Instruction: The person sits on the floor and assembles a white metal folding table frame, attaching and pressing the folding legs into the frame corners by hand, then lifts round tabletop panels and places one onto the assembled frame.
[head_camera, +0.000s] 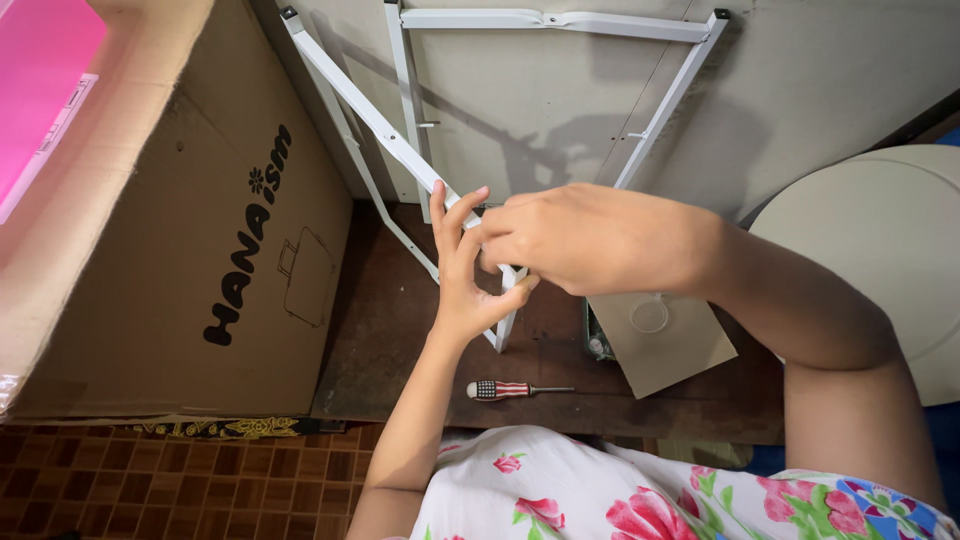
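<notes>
1. In the head view, we take the white metal frame as our landmark; it leans against the pale panel behind it, with its crossed bars running down toward the dark wooden surface.

2. Our left hand sits at the lower end of the frame's slanting bar, fingers spread upward and apart, the palm cupping the bar from below.

3. Our right hand comes across from the right of the frame and is closed over the same joint, fingertips pinched together. We cannot tell whether they grip the bar itself or a small fitting, since the knuckles hide it.

4. The joint lies between the two hands, touching both, right where the bars cross near the frame's lower end.

5. Below the frame, on the wooden surface, lies a screwdriver with a striped handle, apart from both hands.

6. Left of the frame stands a large cardboard box; to its lower right lies a flat beige piece with a round recess, and a round pale tabletop sits further right.

7. We judge that a small part could slip from the pinched fingers and fall out of sight, because the grip is tight and hidden. The leaning frame could also slide or pinch a finger at the crossing bars.
</notes>
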